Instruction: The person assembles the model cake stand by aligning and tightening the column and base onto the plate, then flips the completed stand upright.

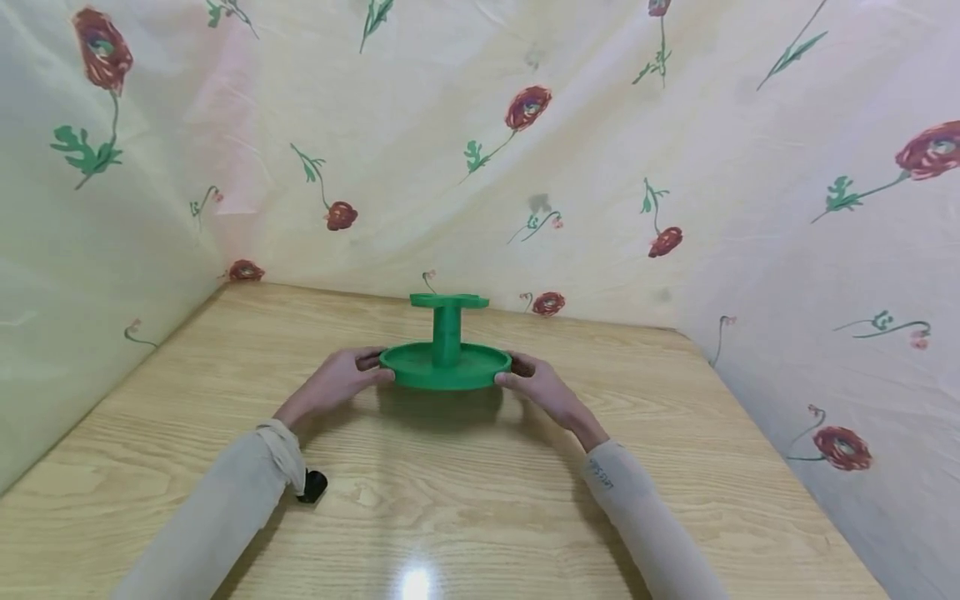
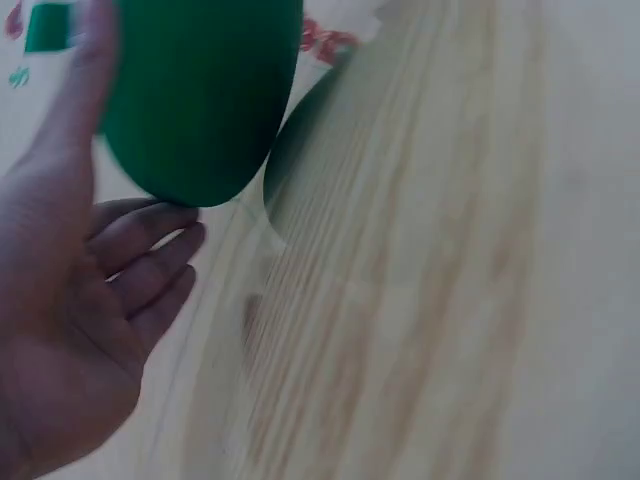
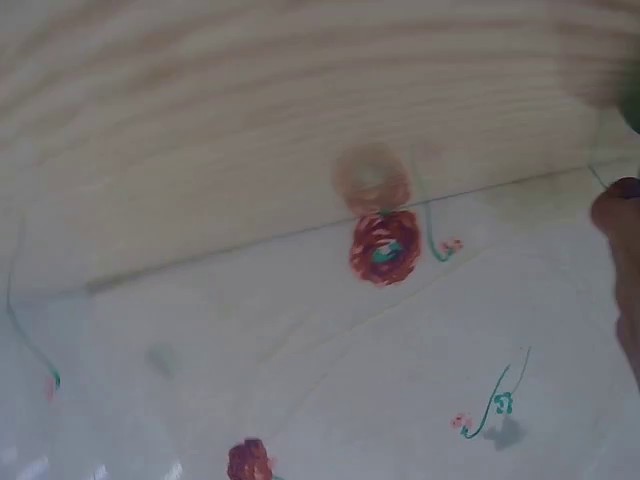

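A green round stand has a wide, shallow, rimmed base, a central post and a smaller top piece. Both hands hold its base from opposite sides in the head view. My left hand grips the left rim, thumb in front and fingers behind. On the right rim my right hand does likewise. The left wrist view shows the smooth green underside tilted above the table, with the left hand at its edge. Only part of the right hand enters the right wrist view.
A wooden table with a glossy surface lies under the stand. Flower-printed sheeting hangs behind it and at both sides. A small black object shows beside the left sleeve cuff.
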Available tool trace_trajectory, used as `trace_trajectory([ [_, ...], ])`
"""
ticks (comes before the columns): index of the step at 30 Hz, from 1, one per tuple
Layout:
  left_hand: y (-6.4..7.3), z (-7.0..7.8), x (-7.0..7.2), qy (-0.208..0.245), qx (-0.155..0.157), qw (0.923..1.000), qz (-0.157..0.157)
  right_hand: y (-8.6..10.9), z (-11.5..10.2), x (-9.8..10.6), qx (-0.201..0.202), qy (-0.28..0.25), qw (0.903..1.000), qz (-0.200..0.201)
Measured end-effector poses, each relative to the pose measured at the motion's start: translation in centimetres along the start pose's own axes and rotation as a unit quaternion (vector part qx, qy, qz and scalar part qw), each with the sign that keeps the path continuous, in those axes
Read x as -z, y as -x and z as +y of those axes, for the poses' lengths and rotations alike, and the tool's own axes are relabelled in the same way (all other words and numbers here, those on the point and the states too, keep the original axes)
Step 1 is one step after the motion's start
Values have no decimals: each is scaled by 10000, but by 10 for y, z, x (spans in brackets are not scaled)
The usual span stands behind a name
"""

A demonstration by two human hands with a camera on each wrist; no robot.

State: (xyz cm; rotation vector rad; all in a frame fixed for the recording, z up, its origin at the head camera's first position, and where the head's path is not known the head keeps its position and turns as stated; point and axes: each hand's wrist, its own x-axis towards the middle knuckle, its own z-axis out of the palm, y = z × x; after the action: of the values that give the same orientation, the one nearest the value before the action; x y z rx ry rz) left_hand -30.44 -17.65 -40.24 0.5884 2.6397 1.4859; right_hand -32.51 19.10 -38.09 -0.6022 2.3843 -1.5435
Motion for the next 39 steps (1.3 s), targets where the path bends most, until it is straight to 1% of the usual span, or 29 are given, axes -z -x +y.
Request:
trace_trajectory([
  [3,-1,11,-2,223,157,9994,190,2,-10,1,-154,-92,9994,310],
  [6,-3,26,-2,332,521,9977,271,4,-19,3,-222,-206,9983,494],
  [8,-5,39,0,422,798,9955,291,4,-25,6,-313,-359,9971,587],
  [10,-8,53,3,494,1068,9926,292,4,-31,9,-497,-485,9956,636],
  [12,-12,66,8,615,1178,9910,189,5,-39,14,-714,-562,9939,630],
  [14,-15,78,15,701,1286,9892,-1,5,-50,20,-944,-546,9928,501],
  [17,-21,97,26,776,1513,9841,-508,3,-70,33,-1342,-442,9897,214],
  [19,-26,108,34,685,1722,9789,-865,1,-83,41,-1625,-320,9862,15],
  [22,-33,123,43,599,1913,9700,-1375,-3,-100,51,-2023,-100,9789,-267],
  [25,-40,133,50,580,2078,9601,-1780,-7,-112,58,-2384,95,9698,-514],
  [27,-44,138,53,586,2203,9531,-1990,-9,-118,61,-2609,192,9627,-690],
  [30,-50,142,56,558,2400,9437,-2207,-11,-125,66,-2859,321,9522,-1025],
  [32,-53,145,58,525,2522,9389,-2281,-12,-128,69,-2956,392,9461,-1260],
  [35,-55,149,59,442,2600,9343,-2397,-12,-131,71,-3065,444,9393,-1477],
  [39,-58,151,58,394,2709,9306,-2429,-13,-131,73,-3242,440,9324,-1536],
])
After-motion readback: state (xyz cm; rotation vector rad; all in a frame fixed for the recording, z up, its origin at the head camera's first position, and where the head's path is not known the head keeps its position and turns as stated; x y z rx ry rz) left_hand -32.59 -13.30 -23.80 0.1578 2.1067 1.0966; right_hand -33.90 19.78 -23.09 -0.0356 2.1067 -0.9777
